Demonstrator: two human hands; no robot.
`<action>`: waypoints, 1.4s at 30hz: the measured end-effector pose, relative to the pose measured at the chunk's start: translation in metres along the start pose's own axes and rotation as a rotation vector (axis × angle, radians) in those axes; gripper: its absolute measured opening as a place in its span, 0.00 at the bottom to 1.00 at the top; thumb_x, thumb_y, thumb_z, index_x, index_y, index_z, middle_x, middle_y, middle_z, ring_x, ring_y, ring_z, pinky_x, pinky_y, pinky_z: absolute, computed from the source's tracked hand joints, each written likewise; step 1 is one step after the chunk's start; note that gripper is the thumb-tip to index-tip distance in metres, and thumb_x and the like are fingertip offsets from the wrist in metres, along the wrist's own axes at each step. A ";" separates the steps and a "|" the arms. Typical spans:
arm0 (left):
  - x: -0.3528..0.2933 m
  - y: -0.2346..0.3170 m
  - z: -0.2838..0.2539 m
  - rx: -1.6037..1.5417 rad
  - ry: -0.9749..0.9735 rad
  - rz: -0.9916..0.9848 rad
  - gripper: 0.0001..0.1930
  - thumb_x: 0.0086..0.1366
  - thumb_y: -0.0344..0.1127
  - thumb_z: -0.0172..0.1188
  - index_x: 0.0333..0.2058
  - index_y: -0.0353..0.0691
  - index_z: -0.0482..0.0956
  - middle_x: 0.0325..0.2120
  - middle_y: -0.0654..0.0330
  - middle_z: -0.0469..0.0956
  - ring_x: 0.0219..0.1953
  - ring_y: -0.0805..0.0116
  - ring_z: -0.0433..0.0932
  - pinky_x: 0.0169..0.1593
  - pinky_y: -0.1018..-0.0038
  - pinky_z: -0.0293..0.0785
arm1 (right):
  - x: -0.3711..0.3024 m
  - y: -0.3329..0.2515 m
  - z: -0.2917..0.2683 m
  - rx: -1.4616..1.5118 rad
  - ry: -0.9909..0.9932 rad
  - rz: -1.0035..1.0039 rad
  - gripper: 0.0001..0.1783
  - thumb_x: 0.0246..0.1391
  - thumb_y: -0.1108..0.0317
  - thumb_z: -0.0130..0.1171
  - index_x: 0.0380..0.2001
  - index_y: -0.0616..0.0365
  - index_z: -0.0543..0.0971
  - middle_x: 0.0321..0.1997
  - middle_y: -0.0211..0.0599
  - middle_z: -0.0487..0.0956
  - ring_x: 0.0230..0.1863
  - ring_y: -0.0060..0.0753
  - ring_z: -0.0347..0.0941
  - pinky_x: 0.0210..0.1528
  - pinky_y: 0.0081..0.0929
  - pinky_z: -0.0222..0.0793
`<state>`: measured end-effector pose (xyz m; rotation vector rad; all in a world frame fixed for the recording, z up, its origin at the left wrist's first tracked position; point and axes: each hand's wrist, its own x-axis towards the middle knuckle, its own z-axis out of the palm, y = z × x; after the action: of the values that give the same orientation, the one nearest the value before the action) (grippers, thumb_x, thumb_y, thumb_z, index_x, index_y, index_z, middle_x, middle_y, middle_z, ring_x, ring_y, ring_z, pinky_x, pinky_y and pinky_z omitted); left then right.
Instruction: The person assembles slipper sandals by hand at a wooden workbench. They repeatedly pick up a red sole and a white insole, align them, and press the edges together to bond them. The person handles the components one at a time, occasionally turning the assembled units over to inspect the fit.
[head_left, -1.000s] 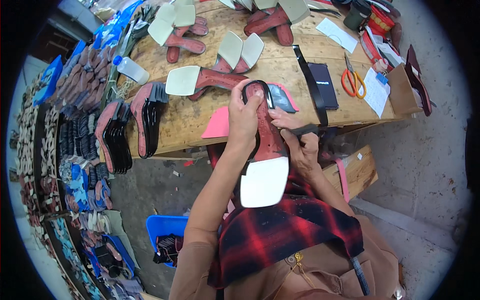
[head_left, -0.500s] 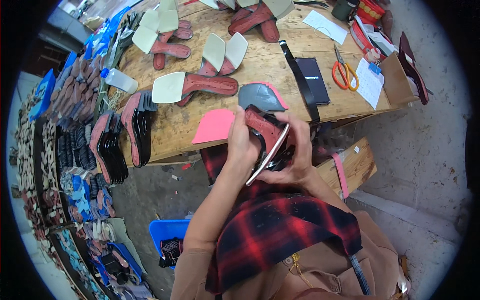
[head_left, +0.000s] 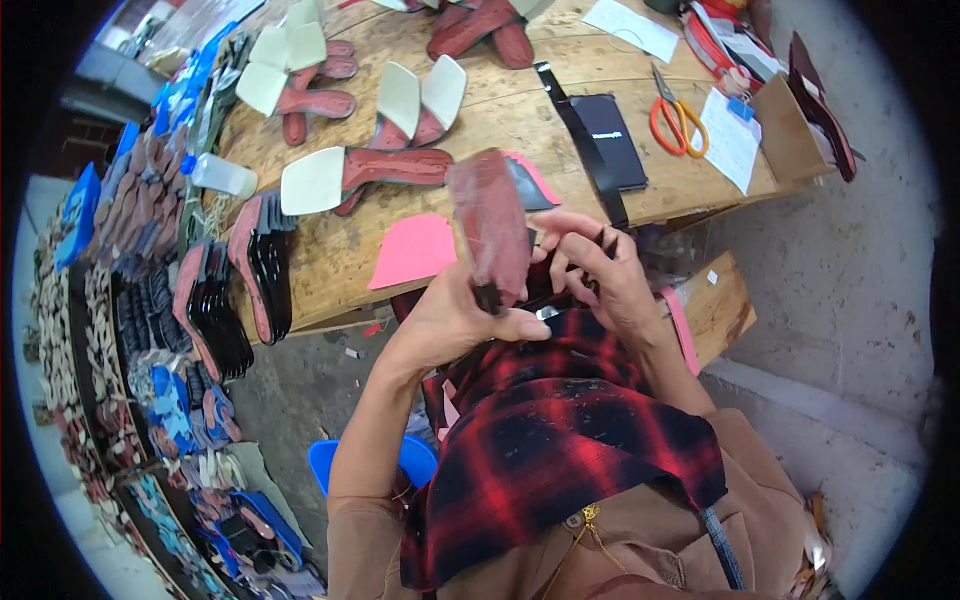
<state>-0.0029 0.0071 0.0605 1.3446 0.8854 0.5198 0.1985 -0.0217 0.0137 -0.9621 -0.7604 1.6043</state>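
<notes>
My left hand (head_left: 435, 320) grips a reddish-brown shoe sole (head_left: 490, 215), its broad face tipped up and a little blurred. Close by on the right, my right hand (head_left: 615, 280) has bent fingers drawn together beside dark, glossy material; what they hold is partly hidden. Both hands are above the red-and-black checked apron (head_left: 560, 430) on my lap. Just beyond the left hand, a pink rounded piece (head_left: 415, 252) lies at the table edge. A dark grey piece with a pink border (head_left: 533, 182) shows partly behind the raised sole.
The wooden table (head_left: 500, 105) bears reddish soles with cream pads (head_left: 312, 182), a bottle (head_left: 222, 175), a black strip (head_left: 585, 150), a dark device (head_left: 610, 145) and orange-handled scissors (head_left: 680, 125). Stacked soles (head_left: 205, 310) stand at its left edge. A blue bin (head_left: 410, 460) is below.
The sole has turned from an edge-on tilt to broad face up, held in my left hand. My right hand has come off its curved rim, fingers now bent. The view has shifted slightly.
</notes>
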 end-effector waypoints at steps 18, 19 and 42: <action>0.003 -0.039 0.014 0.650 0.096 0.274 0.37 0.42 0.44 0.74 0.50 0.30 0.72 0.37 0.47 0.75 0.42 0.47 0.76 0.45 0.59 0.73 | -0.010 0.039 -0.003 -0.419 0.206 -0.391 0.09 0.59 0.71 0.58 0.42 0.63 0.75 0.37 0.27 0.77 0.37 0.15 0.72 0.41 0.17 0.69; 0.003 -0.043 0.013 0.658 0.088 0.285 0.36 0.42 0.43 0.74 0.49 0.30 0.72 0.37 0.47 0.76 0.42 0.47 0.76 0.46 0.59 0.73 | -0.012 0.040 -0.002 -0.437 0.212 -0.422 0.10 0.58 0.72 0.59 0.42 0.63 0.75 0.37 0.27 0.77 0.37 0.16 0.72 0.41 0.17 0.69; 0.007 -0.097 0.019 0.865 0.339 0.301 0.37 0.49 0.37 0.71 0.57 0.32 0.67 0.44 0.45 0.76 0.44 0.47 0.78 0.47 0.61 0.74 | -0.031 0.037 0.023 -0.641 0.029 -0.226 0.29 0.55 0.65 0.63 0.58 0.61 0.66 0.45 0.31 0.73 0.49 0.24 0.70 0.54 0.21 0.65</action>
<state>0.0000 -0.0174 -0.0356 2.2432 1.2681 0.6375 0.1650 -0.0602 -0.0012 -1.2879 -1.3554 1.1578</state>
